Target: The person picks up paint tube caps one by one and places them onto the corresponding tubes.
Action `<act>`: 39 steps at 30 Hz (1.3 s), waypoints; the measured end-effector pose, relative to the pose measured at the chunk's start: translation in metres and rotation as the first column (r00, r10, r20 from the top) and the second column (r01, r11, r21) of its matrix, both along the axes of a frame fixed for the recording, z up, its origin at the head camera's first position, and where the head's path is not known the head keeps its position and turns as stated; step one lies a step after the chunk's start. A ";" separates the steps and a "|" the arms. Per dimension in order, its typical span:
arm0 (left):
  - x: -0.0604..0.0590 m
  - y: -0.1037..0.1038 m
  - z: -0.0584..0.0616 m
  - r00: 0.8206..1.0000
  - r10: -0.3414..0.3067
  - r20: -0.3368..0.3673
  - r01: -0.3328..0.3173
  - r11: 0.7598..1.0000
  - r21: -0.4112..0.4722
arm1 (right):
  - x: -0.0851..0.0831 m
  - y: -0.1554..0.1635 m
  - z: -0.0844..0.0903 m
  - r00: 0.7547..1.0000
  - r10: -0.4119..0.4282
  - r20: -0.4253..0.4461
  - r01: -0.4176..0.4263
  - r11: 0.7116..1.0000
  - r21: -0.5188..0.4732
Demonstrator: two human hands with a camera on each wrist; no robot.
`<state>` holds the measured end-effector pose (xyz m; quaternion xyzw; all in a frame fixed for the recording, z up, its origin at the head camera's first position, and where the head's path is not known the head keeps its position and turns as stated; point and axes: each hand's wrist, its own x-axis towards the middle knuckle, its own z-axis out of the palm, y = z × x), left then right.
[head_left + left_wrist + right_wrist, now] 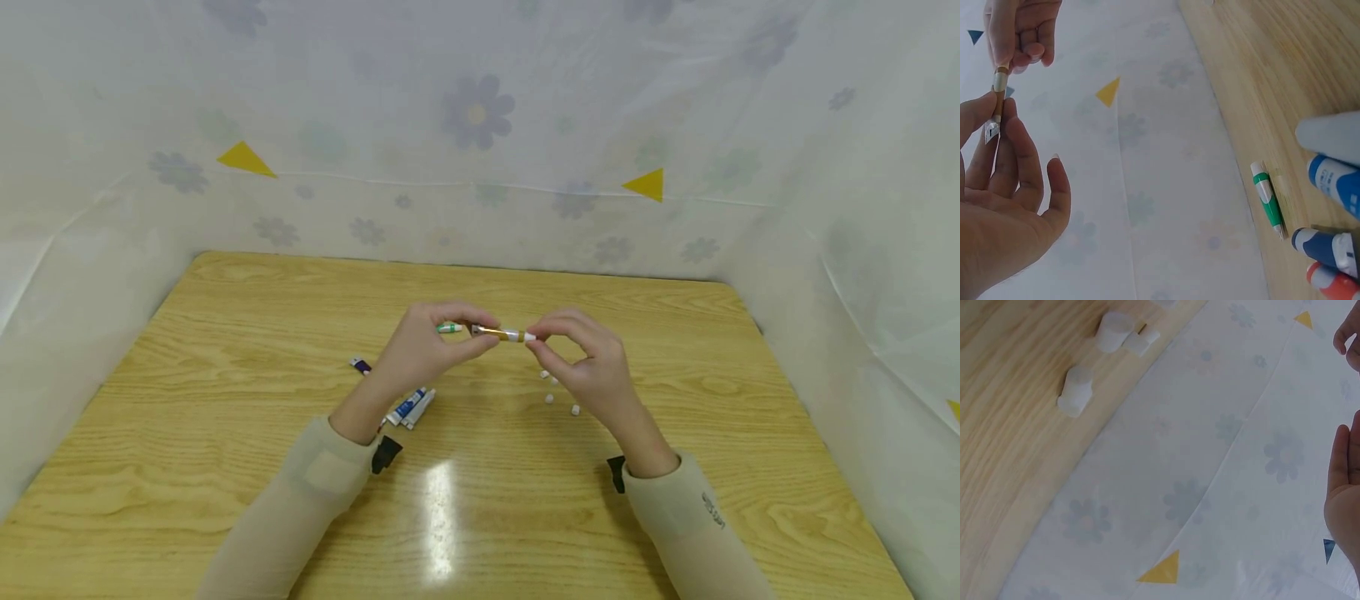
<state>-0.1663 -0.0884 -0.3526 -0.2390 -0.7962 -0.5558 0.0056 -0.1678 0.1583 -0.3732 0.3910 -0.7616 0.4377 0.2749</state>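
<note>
Above the middle of the wooden table [225, 333], both hands are raised and meet on a small brown tube [501, 334]; the left hand [423, 350] pinches its crimped silver end between thumb and fingertips, the other fingers loosely curved, while the right hand [592, 358] pinches the white-capped end with curled fingers; the tube lies roughly level between them, clear of the tabletop. In the left wrist view the same tube [999, 100] runs from the left fingers [1013, 156] up to the right hand's fingertips [1025, 37], its flat foil tail showing by the thumb. On the table under the left hand lie several more tubes (blue-and-white, red, purple, only partly seen); a green-and-white tube [1267, 197] lies a little apart from the blue tubes [1329, 244] near the table edge; in the head view a green tip [448, 328] peeks out beside the left fingers. Under the right hand, small white caps [558, 392] are scattered on the wood; the right wrist view shows three of them [1110, 337] close together; a flower-printed sheet [480, 108] with yellow triangles walls in the table.
</note>
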 end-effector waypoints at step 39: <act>-0.007 0.001 -0.005 0.813 -0.039 -0.582 -0.073 0.983 -0.167 | -0.001 -0.001 -0.002 0.995 -0.083 0.048 0.080 0.996 0.050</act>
